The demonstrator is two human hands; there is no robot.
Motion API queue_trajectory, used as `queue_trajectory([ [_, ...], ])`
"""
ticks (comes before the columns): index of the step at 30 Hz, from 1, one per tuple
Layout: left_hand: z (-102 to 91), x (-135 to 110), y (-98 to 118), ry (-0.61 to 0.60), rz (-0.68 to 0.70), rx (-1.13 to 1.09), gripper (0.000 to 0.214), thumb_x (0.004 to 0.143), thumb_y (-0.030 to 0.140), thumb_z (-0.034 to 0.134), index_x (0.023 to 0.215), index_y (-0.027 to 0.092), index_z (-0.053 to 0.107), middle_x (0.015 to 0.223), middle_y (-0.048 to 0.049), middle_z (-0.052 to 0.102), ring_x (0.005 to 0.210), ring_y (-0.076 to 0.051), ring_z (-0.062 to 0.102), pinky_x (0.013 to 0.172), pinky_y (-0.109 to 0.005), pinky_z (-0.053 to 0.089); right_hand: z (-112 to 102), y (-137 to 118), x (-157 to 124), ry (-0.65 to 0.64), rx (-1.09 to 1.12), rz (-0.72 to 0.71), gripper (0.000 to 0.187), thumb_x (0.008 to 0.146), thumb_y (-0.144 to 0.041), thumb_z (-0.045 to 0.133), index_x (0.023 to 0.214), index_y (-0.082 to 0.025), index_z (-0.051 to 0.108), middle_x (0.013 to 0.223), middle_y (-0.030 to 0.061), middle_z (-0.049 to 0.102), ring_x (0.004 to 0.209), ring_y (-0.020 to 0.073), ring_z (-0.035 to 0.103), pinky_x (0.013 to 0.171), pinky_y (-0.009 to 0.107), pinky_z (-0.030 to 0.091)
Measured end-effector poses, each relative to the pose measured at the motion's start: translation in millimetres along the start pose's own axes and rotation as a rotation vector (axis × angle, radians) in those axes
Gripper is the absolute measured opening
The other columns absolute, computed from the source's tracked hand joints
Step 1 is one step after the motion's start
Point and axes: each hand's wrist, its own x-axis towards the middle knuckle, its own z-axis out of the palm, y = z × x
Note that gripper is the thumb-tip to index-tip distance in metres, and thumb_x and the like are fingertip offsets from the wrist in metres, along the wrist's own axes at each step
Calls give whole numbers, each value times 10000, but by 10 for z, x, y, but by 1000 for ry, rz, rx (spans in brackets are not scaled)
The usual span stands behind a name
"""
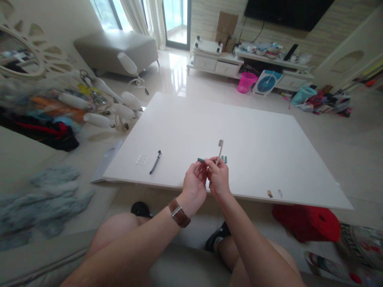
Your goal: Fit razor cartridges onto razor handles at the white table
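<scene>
My left hand (195, 186), with a brown-strapped watch at the wrist, is held palm up over the table's near edge. Its curled fingertips hold a small green battery (200, 160), which the right fingertips also seem to touch. In my right hand (219, 178) is a light-handled toothbrush (220, 149), its dark bristles pointing away from me. Just beyond that hand, two more green batteries (224, 159) lie side by side on the white table (191, 127). Parts of the fingers hide one another.
Left on the table lie a dark razor (155, 162) and a clear plastic piece (141, 159). A small yellow-and-dark item (269, 193) and a pale clip-like item (280, 193) sit near the front edge, right. A white lamp (122, 107) stands beyond the left edge; a red stool (308, 223) is below right.
</scene>
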Motion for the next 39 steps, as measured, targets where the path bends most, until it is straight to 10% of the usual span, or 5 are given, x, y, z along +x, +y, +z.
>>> queue_trajectory([
  [39, -59, 28, -21, -51, 3, 1, 121, 887, 245, 641, 818, 147, 658, 871, -56, 709, 766, -120, 674, 756, -207, 519, -36, 9, -7, -27, -91, -72, 282, 672, -322, 819, 769, -192, 588, 642, -49, 562, 565, 112, 489, 512, 223, 363],
])
